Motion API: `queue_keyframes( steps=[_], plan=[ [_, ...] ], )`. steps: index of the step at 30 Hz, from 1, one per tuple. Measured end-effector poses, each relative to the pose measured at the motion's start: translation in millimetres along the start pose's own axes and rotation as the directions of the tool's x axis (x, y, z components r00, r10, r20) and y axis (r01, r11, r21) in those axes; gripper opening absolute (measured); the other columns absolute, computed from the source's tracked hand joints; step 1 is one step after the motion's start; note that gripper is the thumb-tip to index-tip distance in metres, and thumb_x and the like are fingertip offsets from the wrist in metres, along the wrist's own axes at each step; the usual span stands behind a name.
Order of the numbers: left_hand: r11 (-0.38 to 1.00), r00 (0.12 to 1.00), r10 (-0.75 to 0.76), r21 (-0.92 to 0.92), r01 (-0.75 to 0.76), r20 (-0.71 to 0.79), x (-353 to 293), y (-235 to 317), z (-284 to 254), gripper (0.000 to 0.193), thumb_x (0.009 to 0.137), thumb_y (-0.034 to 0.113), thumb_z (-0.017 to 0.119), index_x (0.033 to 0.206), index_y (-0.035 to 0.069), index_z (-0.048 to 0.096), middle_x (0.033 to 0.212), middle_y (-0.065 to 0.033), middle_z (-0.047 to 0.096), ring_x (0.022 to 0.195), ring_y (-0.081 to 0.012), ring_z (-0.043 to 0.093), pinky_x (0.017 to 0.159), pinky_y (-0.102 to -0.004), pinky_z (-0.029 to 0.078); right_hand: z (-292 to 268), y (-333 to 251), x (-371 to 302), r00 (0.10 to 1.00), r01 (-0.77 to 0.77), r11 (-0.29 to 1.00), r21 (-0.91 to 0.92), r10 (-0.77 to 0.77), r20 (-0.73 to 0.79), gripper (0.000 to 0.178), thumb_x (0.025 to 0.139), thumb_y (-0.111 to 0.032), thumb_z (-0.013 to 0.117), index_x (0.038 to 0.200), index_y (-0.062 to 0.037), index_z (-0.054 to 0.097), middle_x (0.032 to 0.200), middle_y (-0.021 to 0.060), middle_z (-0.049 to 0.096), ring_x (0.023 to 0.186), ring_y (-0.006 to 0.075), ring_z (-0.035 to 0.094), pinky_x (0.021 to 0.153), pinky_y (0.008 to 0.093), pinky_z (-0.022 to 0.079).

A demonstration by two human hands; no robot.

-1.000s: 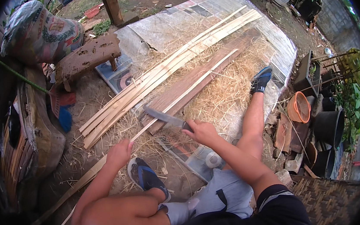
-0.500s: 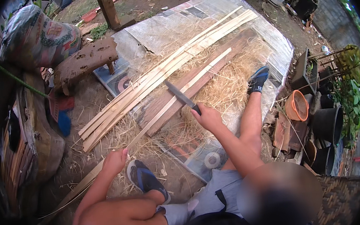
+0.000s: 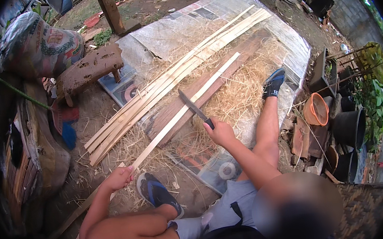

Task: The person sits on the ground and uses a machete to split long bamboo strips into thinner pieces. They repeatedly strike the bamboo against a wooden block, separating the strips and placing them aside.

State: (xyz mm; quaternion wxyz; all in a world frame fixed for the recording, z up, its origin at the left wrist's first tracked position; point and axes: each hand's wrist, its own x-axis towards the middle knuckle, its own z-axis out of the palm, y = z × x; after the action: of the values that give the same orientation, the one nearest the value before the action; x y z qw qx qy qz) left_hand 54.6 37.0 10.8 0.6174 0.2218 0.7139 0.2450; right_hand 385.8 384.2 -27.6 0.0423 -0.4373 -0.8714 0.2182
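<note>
My left hand is closed round the near part of a long pale bamboo strip. From there the strip runs up and to the right across a brown wooden plank. In my right hand is the dark handle of a knife, whose long blade lies across the strip over the plank. Whether the edge bites into the strip cannot be made out. Beyond the plank lies a bundle of long pale bamboo strips. Curly shavings are heaped beside the plank, on its right.
A printed sheet lies spread under the plank and strips. At left stand a low brown bench and a stuffed sack. An orange pot and black pots stand at right. My shod feet rest either side of the plank.
The strip in my left hand has turned its broad pale face up and slid slightly down-left. My left hand has moved a little toward me; the knife stays over the plank, its angle slightly steeper.
</note>
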Motion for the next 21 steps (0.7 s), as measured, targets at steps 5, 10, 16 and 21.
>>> queue_keyframes(
  steps=[5,10,16,21],
  plan=[
    [0.992,0.997,-0.048,0.114,0.054,-0.055,-11,8,2,0.056,0.111,0.045,0.039,0.079,0.005,0.062,0.065,0.001,0.052,0.056,-0.0092,0.046,0.054,-0.0272,0.043,-2,-16,-14,0.989,0.149,0.986,-0.07,-0.148,0.026,0.045,0.101,-0.053,0.056,0.105,-0.0081,0.06,0.076,0.0168,0.071,0.07,0.0369,0.072,0.059,0.0489,0.056],
    [0.963,0.993,0.089,0.259,-0.067,-0.074,-9,6,2,0.056,0.111,0.042,0.038,0.078,0.004,0.062,0.065,-0.0011,0.054,0.062,-0.0126,0.052,0.061,-0.0315,0.047,-1,-14,-14,0.993,0.107,0.993,-0.046,-0.104,0.051,0.048,0.1,-0.056,0.055,0.108,-0.0093,0.06,0.077,0.0168,0.07,0.072,0.0387,0.072,0.061,0.0492,0.057],
    [0.985,0.996,0.039,0.172,-0.026,-0.075,-9,-18,-14,0.057,0.11,0.047,0.04,0.079,0.005,0.063,0.063,0.0002,0.053,0.053,-0.0101,0.048,0.052,-0.0269,0.041,-24,41,28,0.987,-0.128,0.989,-0.078,0.12,-0.106,0.046,0.101,-0.052,0.055,0.111,-0.0078,0.061,0.078,0.0216,0.071,0.074,0.0422,0.071,0.063,0.0518,0.057],
    [0.985,0.995,-0.04,0.162,0.054,-0.091,-8,-5,-7,0.055,0.11,0.045,0.043,0.078,0.005,0.064,0.064,0.0006,0.054,0.055,-0.0101,0.048,0.054,-0.0282,0.043,1,-9,-6,0.997,0.076,0.997,0.02,-0.076,0.021,0.047,0.101,-0.051,0.055,0.113,-0.0056,0.06,0.083,0.0219,0.073,0.075,0.0427,0.071,0.065,0.0534,0.057]
  ],
)
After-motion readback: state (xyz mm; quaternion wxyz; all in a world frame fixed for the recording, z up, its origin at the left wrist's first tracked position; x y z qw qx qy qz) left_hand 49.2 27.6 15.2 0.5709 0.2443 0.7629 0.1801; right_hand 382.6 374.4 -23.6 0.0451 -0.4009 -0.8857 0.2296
